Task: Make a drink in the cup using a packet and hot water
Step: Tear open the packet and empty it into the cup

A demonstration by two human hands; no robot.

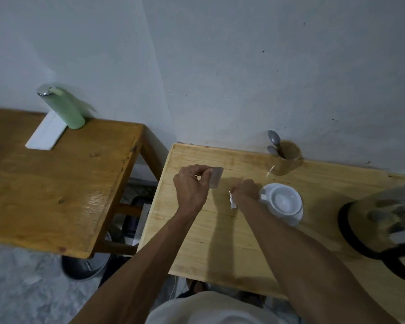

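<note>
Over the light wooden counter (pixel 197 230), we have both hands up above the surface, each pinching a piece of packet. Left hand (pixel 191 187) is curled, thumb and fingers closed on the packet (pixel 216 180), a flat greyish rectangle held roughly upright, motion-blurred so no print is readable. Right hand (pixel 246 189) is closed too, pinching a small silvery torn strip (pixel 232 200) that hangs down at the wrist side. The two pieces are apart, gap between the hands.

White cup (pixel 283 201) sits on a white saucer (pixel 295 218) on the counter, just right of our right hand, handle pointing toward that hand. The cup's inside looks white; we cannot tell if anything is in it. Whether the hand touches the handle is not clear.

Kettle (pixel 381 225) stands at the right edge of view, glass body with a black handle and base ring, partly cut off. Wooden holder (pixel 287 157) stands behind the cup near the wall (pixel 243 78), with two spoons (pixel 274 141) sticking out, bowls up.

Left side: a second, darker wooden counter (pixel 56 183), separate from ours. On it, at the back against the wall, a green pump bottle (pixel 67 108) and a white flat box (pixel 47 134) lying just beside it.
</note>
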